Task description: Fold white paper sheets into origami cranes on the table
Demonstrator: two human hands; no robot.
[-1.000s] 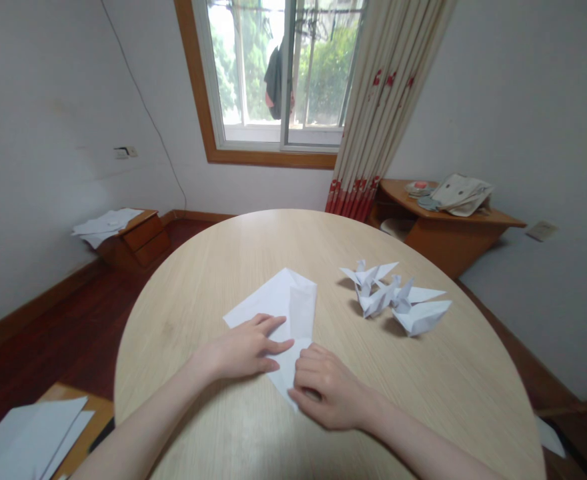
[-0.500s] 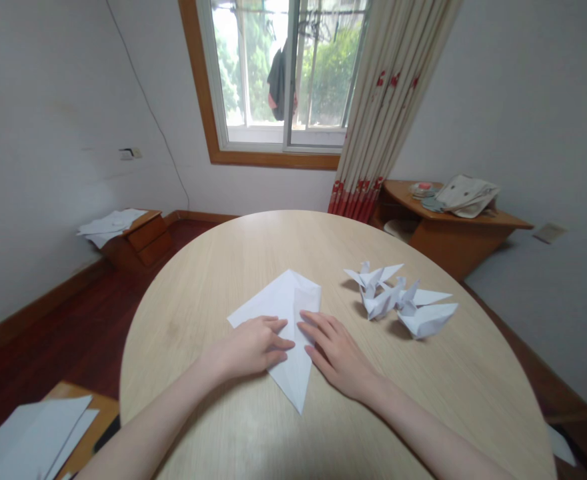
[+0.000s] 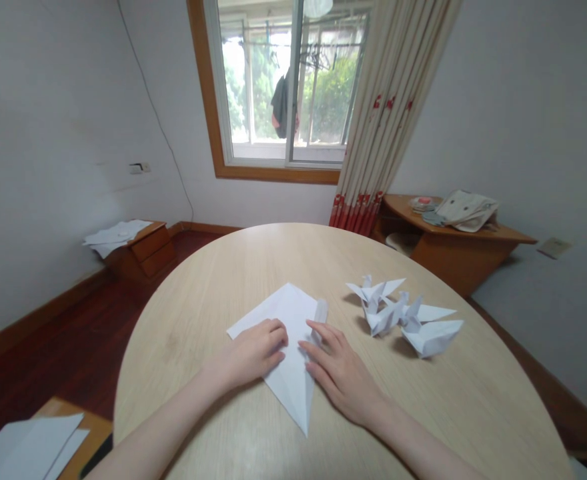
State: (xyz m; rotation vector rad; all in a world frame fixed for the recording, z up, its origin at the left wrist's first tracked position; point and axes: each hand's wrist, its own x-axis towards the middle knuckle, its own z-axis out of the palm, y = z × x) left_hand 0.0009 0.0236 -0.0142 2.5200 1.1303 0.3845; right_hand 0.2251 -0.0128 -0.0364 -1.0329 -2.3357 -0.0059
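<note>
A white sheet of paper (image 3: 289,383), folded to a kite-like shape, lies on the round table with a point towards me. My left hand (image 3: 256,348) rests on its left part, fingers bent and thumb apart, pressing it down. On the right side, a narrow flap (image 3: 321,311) of the sheet stands raised. My right hand (image 3: 336,363) is at this flap, its fingers slightly apart and touching the paper; its grip is partly hidden. To the right stand several folded paper cranes (image 3: 432,339), close together.
The round wooden table (image 3: 198,287) fills the middle. Loose white sheets (image 3: 28,443) lie on a stool at the lower left. A small drawer cabinet (image 3: 148,250) is by the left wall; a corner desk (image 3: 466,250) with a cloth bag (image 3: 466,210) is at the right, near the curtain (image 3: 393,113).
The right flap, flat before, is now lifted and turned outward by my right hand. My left fingers have curled in. The camera view has tilted slightly up.
</note>
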